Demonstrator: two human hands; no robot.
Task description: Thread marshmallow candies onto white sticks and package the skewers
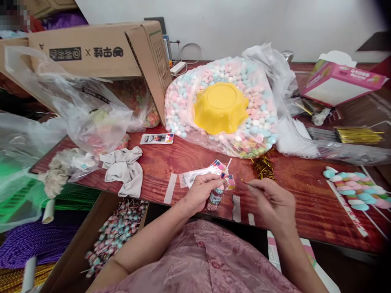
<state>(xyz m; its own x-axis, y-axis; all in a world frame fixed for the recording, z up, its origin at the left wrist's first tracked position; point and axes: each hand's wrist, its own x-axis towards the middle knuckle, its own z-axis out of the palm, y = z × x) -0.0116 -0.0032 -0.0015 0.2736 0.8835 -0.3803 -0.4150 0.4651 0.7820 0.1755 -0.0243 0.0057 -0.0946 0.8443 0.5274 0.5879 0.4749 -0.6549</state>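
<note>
Left grip (200, 191): pinched on the neck of a candy-filled wrapper (215, 198), long axis leaning right at top.
Right grip (276, 203): fingertips together on a thin gold tie (243, 180), right of the wrapper, not touching.
Gold tie bundle (264, 168): on the worktop (159, 162), just beyond the right grip.

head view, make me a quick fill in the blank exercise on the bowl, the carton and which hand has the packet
1. The yellow scalloped plastic bowl rests upside ____ on the clear plastic bag of round pastel pieces.
2. The pink-and-white cardboard carton stands toward the picture's ____ edge.
3. The small printed plastic packet is held by the fingers of the person's ____ hand.

Missing words: down; right; left.
</note>
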